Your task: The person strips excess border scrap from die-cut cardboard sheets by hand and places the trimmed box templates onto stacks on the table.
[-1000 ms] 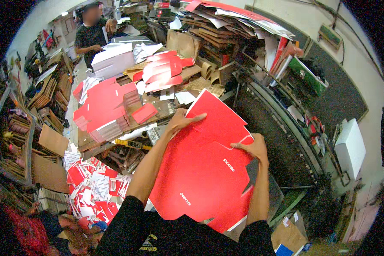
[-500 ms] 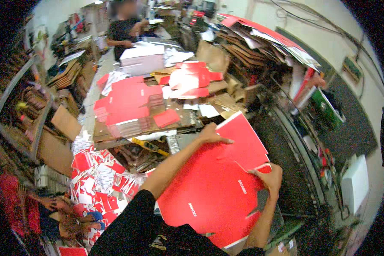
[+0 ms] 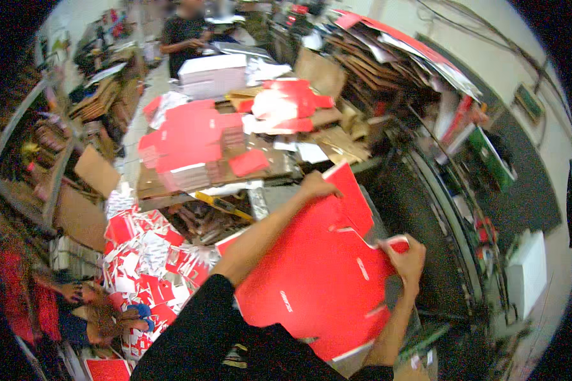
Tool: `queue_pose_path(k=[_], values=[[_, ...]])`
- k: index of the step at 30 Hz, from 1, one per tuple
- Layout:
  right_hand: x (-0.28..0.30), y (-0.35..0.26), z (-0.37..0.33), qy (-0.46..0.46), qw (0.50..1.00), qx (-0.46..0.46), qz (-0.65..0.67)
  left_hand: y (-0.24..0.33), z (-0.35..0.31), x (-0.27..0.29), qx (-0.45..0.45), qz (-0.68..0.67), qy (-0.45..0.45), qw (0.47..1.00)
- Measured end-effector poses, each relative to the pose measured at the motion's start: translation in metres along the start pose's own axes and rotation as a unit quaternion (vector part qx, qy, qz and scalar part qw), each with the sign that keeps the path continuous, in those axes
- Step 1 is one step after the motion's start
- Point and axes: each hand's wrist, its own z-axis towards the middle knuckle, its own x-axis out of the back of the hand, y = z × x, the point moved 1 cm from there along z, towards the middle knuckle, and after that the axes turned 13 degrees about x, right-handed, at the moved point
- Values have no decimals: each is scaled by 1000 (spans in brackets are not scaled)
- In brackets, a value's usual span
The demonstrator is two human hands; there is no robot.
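Note:
A large red die-cut cardboard sheet with small white lettering and white edges lies in front of me, slots cut into its sides. My left hand grips its far edge beside a flap, thumb on top of the red face. At the right edge my right hand pinches a narrow red part of the sheet between thumb and fingers. What lies under the sheet is mostly hidden, though a grey surface shows at its right side.
Stacked red box blanks and a white paper stack stand on the table ahead. Red and white offcuts pile up at left, near a seated person. Another person stands far off. Dark machinery lies right.
The sheet's far flap has shifted slightly left and appears more bent, with my left hand moved a little farther away. My right hand keeps its hold at the right edge, turned slightly.

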Motion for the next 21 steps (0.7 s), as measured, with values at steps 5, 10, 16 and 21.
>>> queue_pose_path(k=[5, 10, 16, 21], values=[[-20, -6, 16, 153, 951, 156, -218, -5, -15, 13, 2, -29, -77, 997], [-78, -15, 9, 0, 995, 49, 88, -1, -23, 1, -42, 5, 14, 999], [-102, -16, 17, -146, 980, -107, 82, -17, -46, 0, -141, -88, 81, 983], [-99, -15, 22, -142, 974, -132, 118, -12, -56, 16, -106, -106, -5, 989]])
